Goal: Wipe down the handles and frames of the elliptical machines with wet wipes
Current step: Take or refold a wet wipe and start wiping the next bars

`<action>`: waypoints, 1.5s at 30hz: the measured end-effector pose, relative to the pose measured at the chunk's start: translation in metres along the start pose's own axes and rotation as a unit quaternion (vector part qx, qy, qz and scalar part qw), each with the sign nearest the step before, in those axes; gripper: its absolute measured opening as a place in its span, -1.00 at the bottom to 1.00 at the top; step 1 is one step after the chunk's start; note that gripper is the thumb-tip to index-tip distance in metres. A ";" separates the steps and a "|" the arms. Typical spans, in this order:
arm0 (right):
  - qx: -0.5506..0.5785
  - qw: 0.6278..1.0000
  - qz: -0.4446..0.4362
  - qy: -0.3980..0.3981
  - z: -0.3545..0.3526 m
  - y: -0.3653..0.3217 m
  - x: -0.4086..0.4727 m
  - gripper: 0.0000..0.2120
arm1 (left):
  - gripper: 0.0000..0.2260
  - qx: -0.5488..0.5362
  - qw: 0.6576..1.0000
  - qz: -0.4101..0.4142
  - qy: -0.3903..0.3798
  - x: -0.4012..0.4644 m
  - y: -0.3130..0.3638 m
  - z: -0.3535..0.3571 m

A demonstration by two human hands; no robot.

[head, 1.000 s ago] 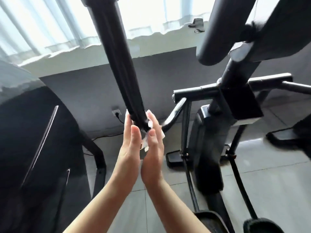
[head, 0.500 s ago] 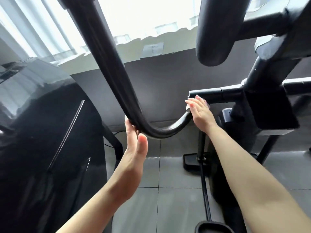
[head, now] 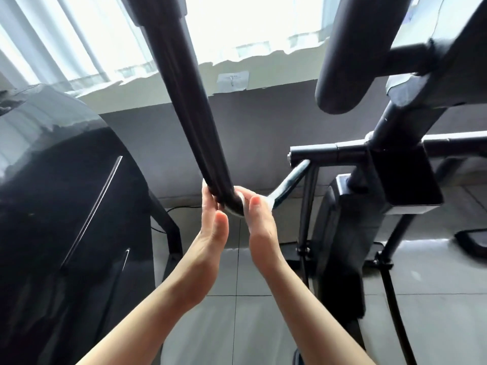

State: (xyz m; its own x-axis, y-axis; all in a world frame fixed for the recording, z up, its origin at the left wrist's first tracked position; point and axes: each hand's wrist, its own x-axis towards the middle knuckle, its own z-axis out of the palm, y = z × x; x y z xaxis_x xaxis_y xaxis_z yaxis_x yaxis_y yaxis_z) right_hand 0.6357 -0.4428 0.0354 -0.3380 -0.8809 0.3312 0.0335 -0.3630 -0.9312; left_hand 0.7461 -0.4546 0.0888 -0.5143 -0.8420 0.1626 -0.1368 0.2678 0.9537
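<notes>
Both hands are up on the long black handle bar (head: 184,106), a glossy dark tube that drops from the top of frame and bends right toward the crossbar (head: 326,153). The left hand (head: 210,233) curls its fingers around the bar just at the bend, thumb up alongside. The right hand (head: 259,227) wraps the same bend from the other side, pressing a white wet wipe (head: 238,204) against the tube. Left of the bar bulges a shiny black flywheel housing (head: 66,193); right of it stands the machine's upright post (head: 390,119). Behind the bar, bright curtains (head: 79,35) over a grey wall.
</notes>
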 end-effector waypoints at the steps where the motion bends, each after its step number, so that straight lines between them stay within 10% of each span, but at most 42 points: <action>1: 0.070 0.997 0.021 -0.022 0.002 -0.009 0.001 -0.54 | 0.01 0.023 1.000 0.007 -0.016 -0.003 0.000 0.002; 4: 0.117 0.991 0.043 -0.051 -0.003 -0.026 0.002 -0.63 | -0.16 0.034 0.999 -0.024 -0.028 -0.023 0.011 -0.006; 12: -0.193 0.980 0.028 0.031 -0.019 0.020 -0.002 -0.67 | -0.83 -0.045 0.983 -0.070 0.164 -0.034 0.009 -0.021; 18: -0.038 0.999 -0.017 0.019 0.019 -0.050 -0.005 -0.61 | -0.84 -0.087 0.981 -0.050 0.164 -0.026 0.012 -0.041; 23: -0.090 0.973 -0.124 0.172 0.036 -0.093 -0.001 -0.68 | -0.81 -0.107 0.981 0.011 0.164 -0.013 0.015 -0.053; 26: -0.286 0.863 -0.366 0.199 0.036 -0.128 0.007 -0.69 | -0.78 -0.085 0.983 0.070 0.144 -0.006 0.018 -0.057; 30: -0.642 0.537 -0.546 0.044 0.015 -0.162 0.058 -0.71 | -0.80 -0.091 0.980 0.104 0.140 -0.001 0.014 -0.059; 32: -0.713 0.439 -0.545 -0.041 0.003 -0.153 0.065 -0.77 | -0.80 -0.124 0.977 0.071 0.161 -0.001 0.005 -0.061; 40: -0.848 0.211 -0.393 -0.284 0.002 -0.057 0.008 -0.70 | -0.83 -0.141 0.973 0.035 0.182 -0.011 -0.009 -0.076; 45: -0.794 0.288 -0.430 -0.320 -0.008 -0.098 0.008 -0.76 | -0.86 -0.083 0.973 0.125 0.177 -0.006 0.010 -0.071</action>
State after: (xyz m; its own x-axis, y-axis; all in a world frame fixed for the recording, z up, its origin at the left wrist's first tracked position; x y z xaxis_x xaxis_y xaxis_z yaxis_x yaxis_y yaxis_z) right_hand 0.6217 -0.4121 0.1282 0.6802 -0.7324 0.0306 -0.4470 -0.3813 0.8092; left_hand 0.8074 -0.4801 0.1155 -0.1854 -0.8770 0.4434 0.1077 0.4303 0.8962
